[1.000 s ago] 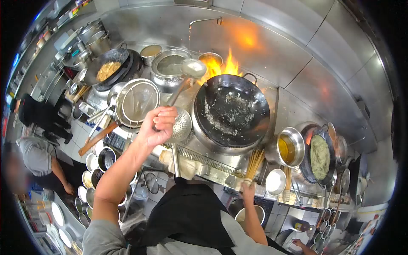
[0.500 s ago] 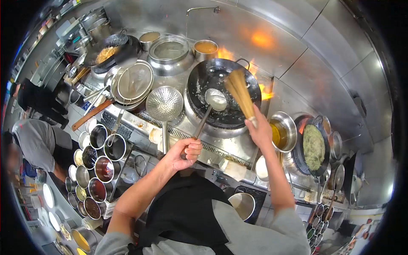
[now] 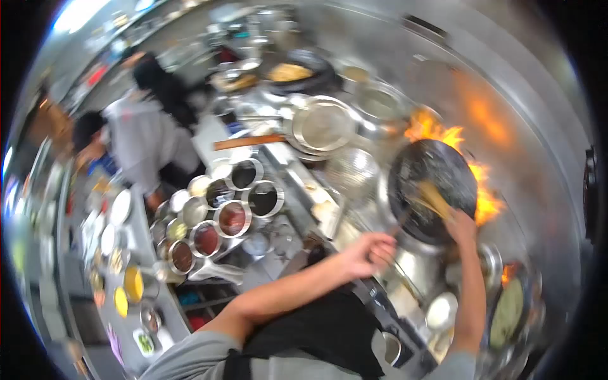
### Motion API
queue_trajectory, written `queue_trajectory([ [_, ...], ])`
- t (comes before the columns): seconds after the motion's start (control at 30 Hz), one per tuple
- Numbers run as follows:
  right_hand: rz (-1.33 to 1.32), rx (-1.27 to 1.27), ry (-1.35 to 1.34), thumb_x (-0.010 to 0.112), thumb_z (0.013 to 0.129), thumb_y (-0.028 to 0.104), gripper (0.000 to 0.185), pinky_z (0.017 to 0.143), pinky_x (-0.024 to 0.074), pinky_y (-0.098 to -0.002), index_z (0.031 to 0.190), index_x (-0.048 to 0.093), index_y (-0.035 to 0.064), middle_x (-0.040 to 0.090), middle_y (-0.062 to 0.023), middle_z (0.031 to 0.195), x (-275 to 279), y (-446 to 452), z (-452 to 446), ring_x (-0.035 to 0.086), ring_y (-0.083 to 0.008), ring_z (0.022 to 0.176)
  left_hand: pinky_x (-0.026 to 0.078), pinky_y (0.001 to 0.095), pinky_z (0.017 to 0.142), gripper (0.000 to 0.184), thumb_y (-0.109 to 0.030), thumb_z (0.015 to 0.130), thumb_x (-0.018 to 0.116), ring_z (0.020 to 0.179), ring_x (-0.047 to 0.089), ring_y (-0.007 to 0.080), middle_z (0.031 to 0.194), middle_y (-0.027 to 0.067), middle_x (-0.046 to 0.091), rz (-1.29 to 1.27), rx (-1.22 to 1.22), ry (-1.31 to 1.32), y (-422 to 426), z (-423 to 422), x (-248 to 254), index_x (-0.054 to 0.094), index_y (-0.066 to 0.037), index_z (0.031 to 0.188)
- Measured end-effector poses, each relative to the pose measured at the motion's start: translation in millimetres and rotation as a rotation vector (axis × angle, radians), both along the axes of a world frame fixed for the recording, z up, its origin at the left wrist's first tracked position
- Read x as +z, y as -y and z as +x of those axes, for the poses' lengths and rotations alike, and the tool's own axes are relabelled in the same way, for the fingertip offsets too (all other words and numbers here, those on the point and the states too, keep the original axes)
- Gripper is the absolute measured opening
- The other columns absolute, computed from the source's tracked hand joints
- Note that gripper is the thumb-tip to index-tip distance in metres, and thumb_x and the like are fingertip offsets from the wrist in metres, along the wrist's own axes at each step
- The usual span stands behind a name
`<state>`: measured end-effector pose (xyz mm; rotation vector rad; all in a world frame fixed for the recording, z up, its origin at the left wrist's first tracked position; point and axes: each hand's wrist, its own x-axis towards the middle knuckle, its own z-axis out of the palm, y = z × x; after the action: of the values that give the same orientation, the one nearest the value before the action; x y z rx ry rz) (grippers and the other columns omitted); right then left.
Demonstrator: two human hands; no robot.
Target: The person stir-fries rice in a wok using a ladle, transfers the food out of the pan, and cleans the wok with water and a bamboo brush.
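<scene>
My right hand [image 3: 461, 227] is wrapped round a bamboo wok brush [image 3: 434, 197], whose bristles are inside the black wok [image 3: 443, 158] on the burner. My left hand [image 3: 370, 254] stays closed at the near side of the wok, gripping the handle of a ladle [image 3: 401, 223]. Motion blur hides the ladle's bowl. Left of the wok lies a perforated skimmer [image 3: 351, 170], also smeared.
Flames [image 3: 486, 196] rise behind and to the right of the wok. Several sauce pots [image 3: 233, 218] stand at left, below round sieves [image 3: 322, 123] and a wooden handle. A second wok [image 3: 506, 310] with pale green contents sits at right. A co-worker [image 3: 142, 133] leans over the left counter.
My view has swung left, so the scene shifts right and tilts. The brush has come down from above the wok into it. My left hand still grips the ladle.
</scene>
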<state>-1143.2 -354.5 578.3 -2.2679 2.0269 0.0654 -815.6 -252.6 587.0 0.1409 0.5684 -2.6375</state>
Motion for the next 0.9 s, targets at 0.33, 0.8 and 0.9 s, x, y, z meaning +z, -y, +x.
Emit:
queue_trajectory([
  [0.33,0.041,-0.020,0.062,0.070,0.074,0.018,0.053,0.081,0.0497,-0.0456,0.126,0.060,0.0088,0.066,-0.0230,0.098,-28,-2,11,0.063,-0.0399,0.092,0.041,0.0217,0.039,0.027,-0.023,0.088,0.059,0.046,0.047,0.0104,0.059,0.0002,0.044,0.131,0.000,0.567,36,-12,36,0.043,-0.008,0.072],
  [0.8,-0.050,-0.029,-0.017,0.069,0.078,0.016,0.050,0.084,0.0489,-0.0416,0.127,0.059,0.0054,0.065,-0.0189,0.110,6,25,20,0.062,-0.0353,0.101,0.036,0.0201,0.034,0.039,-0.030,0.092,0.049,0.039,0.039,0.0063,0.051,-0.0066,0.040,0.071,-0.162,-0.042,73,-20,-38,0.039,-0.014,0.058],
  [0.9,0.052,0.240,0.254,0.068,0.078,0.013,0.058,0.081,0.0483,-0.0423,0.134,0.054,0.0093,0.065,-0.0195,0.105,-38,34,-6,0.061,-0.0362,0.099,0.036,0.0200,0.034,0.038,-0.030,0.091,0.049,0.039,0.039,0.0066,0.051,-0.0065,0.039,0.051,-0.134,-0.005,70,-12,-22,0.039,-0.015,0.058],
])
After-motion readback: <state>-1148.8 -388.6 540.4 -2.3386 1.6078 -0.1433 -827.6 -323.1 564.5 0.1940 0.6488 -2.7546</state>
